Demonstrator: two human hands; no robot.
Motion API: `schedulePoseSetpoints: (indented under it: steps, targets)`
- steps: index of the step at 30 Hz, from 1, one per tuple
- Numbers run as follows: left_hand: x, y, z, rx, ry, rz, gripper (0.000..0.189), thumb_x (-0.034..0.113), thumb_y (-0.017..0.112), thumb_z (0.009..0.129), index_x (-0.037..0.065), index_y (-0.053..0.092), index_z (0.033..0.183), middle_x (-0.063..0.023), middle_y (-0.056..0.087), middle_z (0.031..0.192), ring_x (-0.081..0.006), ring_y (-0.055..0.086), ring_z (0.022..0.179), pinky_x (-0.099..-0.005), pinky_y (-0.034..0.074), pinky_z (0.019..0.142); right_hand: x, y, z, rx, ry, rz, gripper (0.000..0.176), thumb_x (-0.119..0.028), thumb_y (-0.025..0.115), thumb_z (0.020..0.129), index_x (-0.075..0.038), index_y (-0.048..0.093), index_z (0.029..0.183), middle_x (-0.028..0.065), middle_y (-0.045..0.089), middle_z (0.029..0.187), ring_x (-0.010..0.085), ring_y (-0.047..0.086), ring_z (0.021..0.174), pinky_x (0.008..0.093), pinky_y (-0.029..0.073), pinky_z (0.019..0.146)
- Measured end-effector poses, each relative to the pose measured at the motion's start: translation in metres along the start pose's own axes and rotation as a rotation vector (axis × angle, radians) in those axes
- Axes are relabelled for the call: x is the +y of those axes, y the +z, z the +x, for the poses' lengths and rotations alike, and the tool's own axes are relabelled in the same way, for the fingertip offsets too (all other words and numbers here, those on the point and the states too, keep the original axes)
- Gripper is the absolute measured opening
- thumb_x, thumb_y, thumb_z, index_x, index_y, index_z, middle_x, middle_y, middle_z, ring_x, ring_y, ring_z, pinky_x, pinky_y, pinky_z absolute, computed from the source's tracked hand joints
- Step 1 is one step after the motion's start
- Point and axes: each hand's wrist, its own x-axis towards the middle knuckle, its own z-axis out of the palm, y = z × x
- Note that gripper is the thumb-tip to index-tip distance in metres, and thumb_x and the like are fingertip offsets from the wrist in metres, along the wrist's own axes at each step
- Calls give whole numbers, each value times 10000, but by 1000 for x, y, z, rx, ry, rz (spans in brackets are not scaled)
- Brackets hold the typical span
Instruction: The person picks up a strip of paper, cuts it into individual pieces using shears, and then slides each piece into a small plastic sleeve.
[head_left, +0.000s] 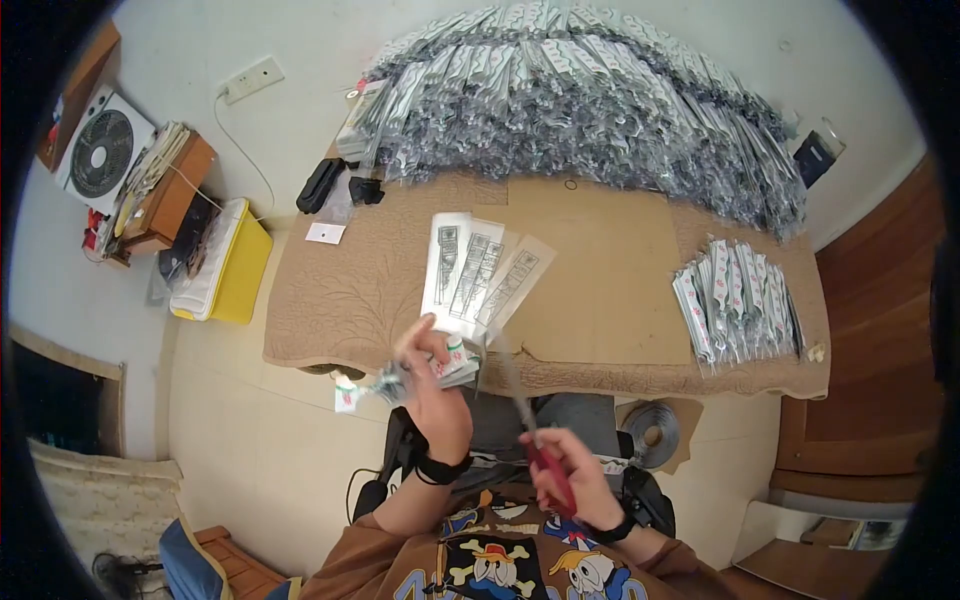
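Note:
My left hand (436, 400) is at the table's front edge, its fingers bent around a small bundle of white packets (457, 362) with green and red print. A clear crinkled wrapper (388, 384) with a white end sticks out to its left. My right hand (580, 478) grips the red handle (552, 480) of a tool, whose long thin metal part is blurred and points up toward the packets. Just beyond my left hand, several printed white sleeves (468, 270) lie fanned out on the table.
A large heap of clear-wrapped packets (560, 100) fills the table's back. A smaller pile (738, 300) lies at the right. Black cases (321, 186) and a white card (325, 233) are at the left. A wire coil (652, 436) is on the floor.

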Motion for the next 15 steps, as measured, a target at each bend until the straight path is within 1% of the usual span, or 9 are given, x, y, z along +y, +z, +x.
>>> schedulePoseSetpoints:
  steps: [3, 5, 6, 8, 9, 12, 13, 14, 15]
  targets:
    - [2, -5, 4, -94, -97, -146, 317, 275, 341, 940, 0, 491, 996, 8, 352, 656, -94, 372, 620, -277, 370, 687, -17, -25, 9, 443, -289, -436, 389, -20, 574, 776, -37, 421, 1133, 59, 515, 767, 119, 530, 568, 232, 438, 508]
    - [4, -9, 4, -144, -146, -225, 323, 284, 347, 939, 2, 494, 994, 13, 350, 640, -94, 375, 601, -283, 380, 681, -41, -48, 18, 691, -423, -793, 319, -32, 567, 781, -33, 467, 1085, 84, 544, 842, 146, 556, 671, 273, 463, 584]
    - [5, -12, 1, -245, -292, -290, 312, 261, 350, 938, -6, 500, 999, 13, 349, 625, -94, 374, 585, -295, 397, 694, -49, -57, 21, 692, -426, -798, 319, -32, 567, 781, -33, 467, 1085, 84, 544, 842, 146, 556, 671, 273, 463, 584]
    - [7, -18, -7, -452, -589, -417, 293, 216, 355, 937, -20, 513, 1009, 12, 347, 596, -96, 371, 554, -319, 430, 720, -61, -75, 26, 758, -496, -1251, 250, -36, 553, 792, -16, 505, 1037, 88, 550, 883, 153, 549, 758, 284, 458, 652]
    - [8, -18, -11, -456, -590, -424, 293, 216, 355, 937, -20, 513, 1009, 12, 347, 596, -96, 371, 554, -319, 430, 720, -65, -79, 27, 786, -526, -1481, 218, -37, 545, 798, -7, 524, 1012, 89, 553, 903, 156, 546, 801, 290, 456, 686]
    - [12, -14, -23, -723, -933, -568, 297, 217, 400, 921, -33, 516, 1033, 19, 371, 565, -85, 380, 504, -325, 447, 725, -73, -70, 28, 765, -634, -1421, 185, -32, 553, 789, 10, 550, 970, 92, 554, 917, 171, 534, 842, 294, 440, 714]
    - [14, -11, -25, -728, -943, -575, 297, 217, 400, 921, -33, 516, 1033, 19, 371, 565, -85, 380, 504, -325, 447, 725, -74, -65, 27, 753, -683, -1387, 170, -29, 557, 785, 18, 563, 948, 93, 555, 923, 179, 528, 863, 297, 433, 727]
    - [18, -8, -26, -889, -989, -499, 308, 228, 400, 922, -26, 527, 1039, 18, 383, 564, -86, 396, 506, -327, 454, 735, -73, -58, 26, 762, -673, -1394, 170, -29, 557, 785, 18, 563, 948, 93, 555, 923, 179, 528, 863, 297, 433, 727]
    - [20, -5, -27, -1052, -1029, -419, 318, 240, 400, 924, -20, 539, 1044, 18, 395, 562, -86, 412, 508, -330, 461, 746, -71, -50, 25, 590, -621, -1005, 184, -27, 569, 771, 17, 567, 950, 102, 555, 914, 196, 531, 837, 294, 430, 714]
